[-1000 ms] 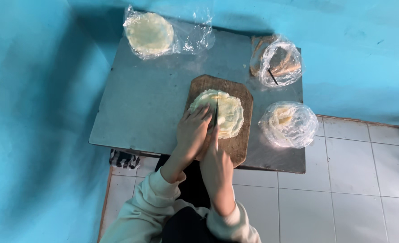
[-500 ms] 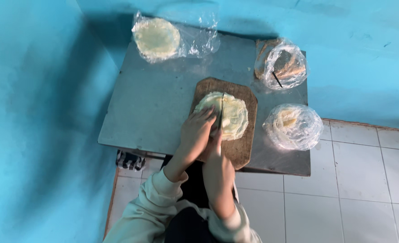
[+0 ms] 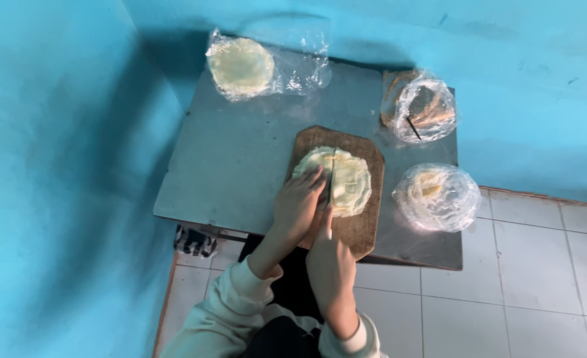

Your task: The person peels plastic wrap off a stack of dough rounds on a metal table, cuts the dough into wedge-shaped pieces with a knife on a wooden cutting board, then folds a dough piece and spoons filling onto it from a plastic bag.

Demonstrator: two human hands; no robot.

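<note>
A stack of pale round flat dough sheets [image 3: 350, 174] lies on a wooden cutting board [image 3: 358, 231] on a grey metal table [image 3: 240, 166]. My left hand [image 3: 298, 205] presses flat on the stack's left half. My right hand [image 3: 330, 257] grips a knife [image 3: 332, 189] whose blade runs down the middle of the stack along a cut line. Both sleeves are cream coloured.
Three clear plastic bags sit on the table: one with pale rounds [image 3: 240, 65] at the back left, one with brown pieces [image 3: 421, 106] at the back right, one with pale pieces [image 3: 437, 195] right of the board. Blue walls close in on the left and behind; white floor tiles [image 3: 538, 292] are on the right.
The view has shifted slightly. Both hands stay on the stack, and the knife remains along the middle cut with little visible movement.
</note>
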